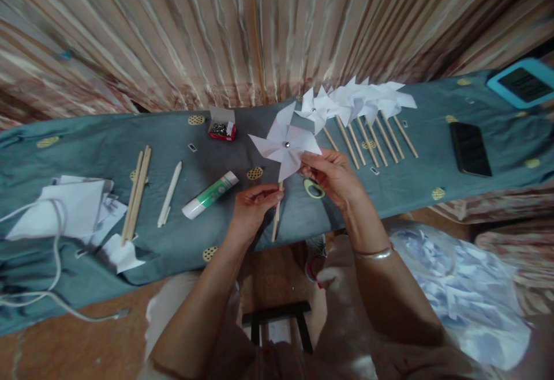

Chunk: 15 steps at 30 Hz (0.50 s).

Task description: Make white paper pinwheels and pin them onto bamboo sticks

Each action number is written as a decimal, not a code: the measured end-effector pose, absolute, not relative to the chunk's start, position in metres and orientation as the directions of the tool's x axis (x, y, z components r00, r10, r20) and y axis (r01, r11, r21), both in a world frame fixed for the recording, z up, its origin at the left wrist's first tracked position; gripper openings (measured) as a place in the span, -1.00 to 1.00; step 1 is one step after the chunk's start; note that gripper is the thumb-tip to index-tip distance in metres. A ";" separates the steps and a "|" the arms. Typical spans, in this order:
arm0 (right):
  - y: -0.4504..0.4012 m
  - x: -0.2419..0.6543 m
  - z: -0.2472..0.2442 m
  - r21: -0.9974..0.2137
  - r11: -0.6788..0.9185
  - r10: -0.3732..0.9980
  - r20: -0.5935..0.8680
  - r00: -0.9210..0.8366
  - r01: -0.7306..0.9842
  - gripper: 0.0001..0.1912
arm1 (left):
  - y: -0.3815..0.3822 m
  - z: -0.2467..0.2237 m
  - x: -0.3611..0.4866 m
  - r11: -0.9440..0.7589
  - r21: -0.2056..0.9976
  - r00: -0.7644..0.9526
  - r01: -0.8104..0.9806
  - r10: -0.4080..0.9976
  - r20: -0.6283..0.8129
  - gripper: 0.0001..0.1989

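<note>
A white paper pinwheel (277,148) with a metal pin at its centre is held up over the middle of the cloth-covered table. My left hand (253,210) is closed around its wooden stick, just below the paper blades. With thumb and fingers, my right hand (333,175) pinches the lower right blade. Scissors with a pale green handle (314,188) lie by the right hand, partly hidden beneath it. Behind, to the right, several finished pinwheels (359,103) lie overlapping in a row, sticks toward me.
Leftward on the table (168,138) lie a glue stick (210,195), a white pen (169,194), wooden sticks (137,195), papers (73,210) and a cable (57,253). A red box of pins (222,130) stands behind. At right are a phone (470,149), a blue-framed device (523,83) and a plastic bag (459,288).
</note>
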State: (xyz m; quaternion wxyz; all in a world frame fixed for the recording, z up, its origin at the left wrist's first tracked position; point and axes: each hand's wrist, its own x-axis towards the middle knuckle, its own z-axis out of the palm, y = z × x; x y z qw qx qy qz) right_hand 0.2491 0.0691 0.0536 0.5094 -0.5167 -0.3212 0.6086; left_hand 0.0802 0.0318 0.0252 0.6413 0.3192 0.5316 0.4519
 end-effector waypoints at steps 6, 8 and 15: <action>0.068 0.247 0.053 -0.933 -0.255 0.961 -0.273 0.040 -0.255 -0.63 | 0.031 0.024 0.079 0.378 0.901 0.031 -0.211 0.924 -0.381 -0.59; 0.067 0.248 0.053 -0.938 -0.260 0.962 -0.272 0.020 -0.230 -0.61 | 0.031 0.024 0.079 0.374 0.905 0.037 -0.201 0.926 -0.375 -0.59; 0.066 0.254 0.052 -0.940 -0.291 0.957 -0.287 -0.048 -0.176 -0.47 | 0.031 0.025 0.079 0.387 0.899 0.036 -0.203 0.921 -0.389 -0.59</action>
